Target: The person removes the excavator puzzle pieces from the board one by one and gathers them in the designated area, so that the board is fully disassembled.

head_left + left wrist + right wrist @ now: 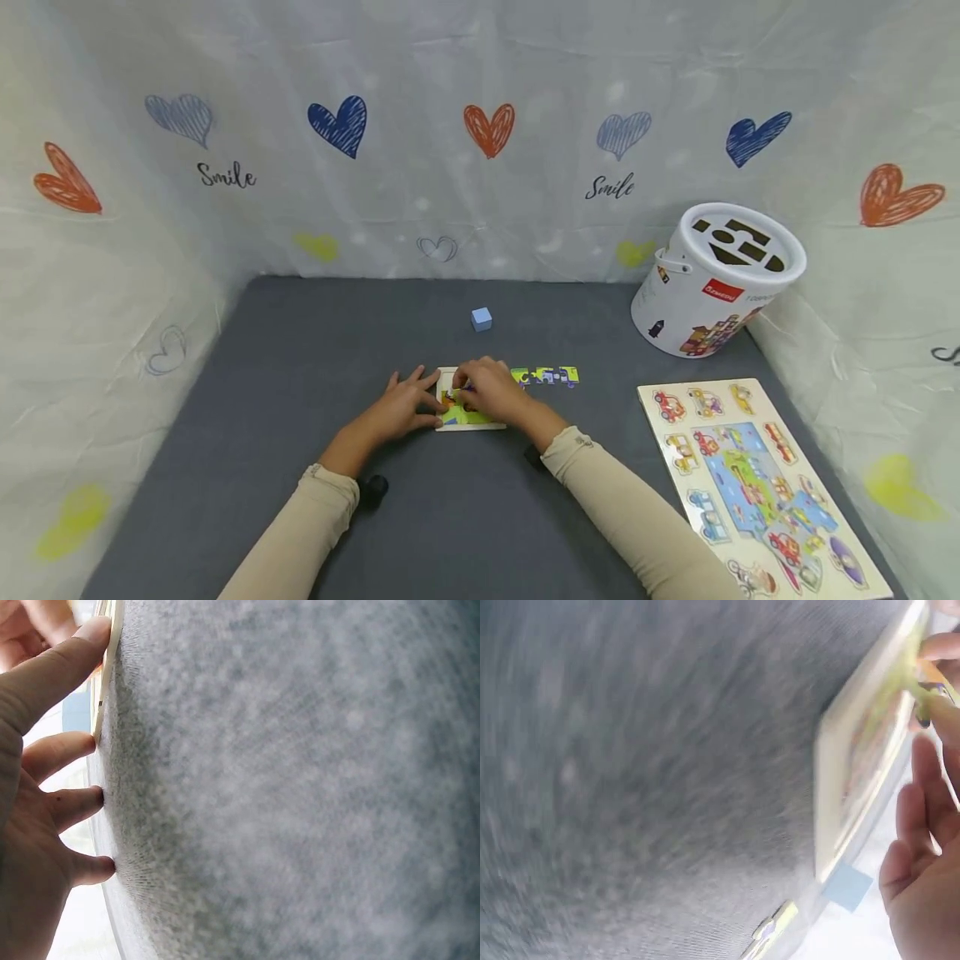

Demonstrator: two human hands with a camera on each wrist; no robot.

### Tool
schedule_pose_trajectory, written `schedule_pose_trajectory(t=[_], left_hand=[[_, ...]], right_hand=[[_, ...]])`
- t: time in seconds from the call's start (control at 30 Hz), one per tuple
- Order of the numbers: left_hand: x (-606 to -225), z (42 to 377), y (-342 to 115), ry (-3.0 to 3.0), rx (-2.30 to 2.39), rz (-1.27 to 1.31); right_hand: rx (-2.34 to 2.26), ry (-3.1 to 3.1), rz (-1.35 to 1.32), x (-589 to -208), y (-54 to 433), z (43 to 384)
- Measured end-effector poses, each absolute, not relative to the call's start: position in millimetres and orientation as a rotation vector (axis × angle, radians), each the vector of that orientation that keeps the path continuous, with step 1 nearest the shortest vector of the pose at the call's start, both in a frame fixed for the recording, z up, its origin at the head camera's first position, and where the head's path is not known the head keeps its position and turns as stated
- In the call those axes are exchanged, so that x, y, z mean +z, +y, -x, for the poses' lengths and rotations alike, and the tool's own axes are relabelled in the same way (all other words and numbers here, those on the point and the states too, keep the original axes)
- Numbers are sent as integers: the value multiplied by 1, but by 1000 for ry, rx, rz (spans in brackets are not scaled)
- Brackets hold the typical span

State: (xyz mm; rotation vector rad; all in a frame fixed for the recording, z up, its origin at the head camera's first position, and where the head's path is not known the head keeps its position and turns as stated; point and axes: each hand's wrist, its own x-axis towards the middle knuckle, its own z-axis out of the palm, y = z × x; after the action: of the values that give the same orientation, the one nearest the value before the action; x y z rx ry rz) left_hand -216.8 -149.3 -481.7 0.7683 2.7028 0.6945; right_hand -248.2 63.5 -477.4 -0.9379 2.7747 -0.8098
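Note:
A small wooden puzzle tray (472, 427) lies near the middle of the dark table, partly filled with yellow-green picture pieces. At its left side my left hand (405, 407) rests with fingers spread. In the left wrist view the thumb (64, 667) presses on the tray's edge, while other fingertips touch the table. My right hand (491, 390) is over the tray, pinching a yellow-green and orange puzzle piece (931, 673) between thumb and fingers. The hand covers part of the tray in the head view. Several joined-looking jigsaw pieces (555, 376) lie just right of the tray.
Behind the tray sits a light blue cube (482, 320). A white bucket (708, 292) with a shape-hole lid stands at the back right. In front of it lies a large wooden vehicle puzzle board (667, 467). A heart-printed sheet (420, 192) walls the table's back and sides.

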Motion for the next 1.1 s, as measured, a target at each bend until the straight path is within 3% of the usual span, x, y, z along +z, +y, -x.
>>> schedule_pose_trajectory(t=[0.27, 0.57, 0.9, 1.1], left_hand=[[-480, 221, -149, 2723, 685, -775], [-486, 220, -148, 2724, 696, -808], [-485, 219, -153, 2705, 684, -777], [-483, 218, -150, 2701, 685, -777]], right_hand=[[-1041, 2680, 595, -455, 119, 260], [-904, 2657, 568, -467, 167, 252], [-918, 2681, 612, -473, 154, 249], [-793, 2697, 788, -466, 113, 247]])
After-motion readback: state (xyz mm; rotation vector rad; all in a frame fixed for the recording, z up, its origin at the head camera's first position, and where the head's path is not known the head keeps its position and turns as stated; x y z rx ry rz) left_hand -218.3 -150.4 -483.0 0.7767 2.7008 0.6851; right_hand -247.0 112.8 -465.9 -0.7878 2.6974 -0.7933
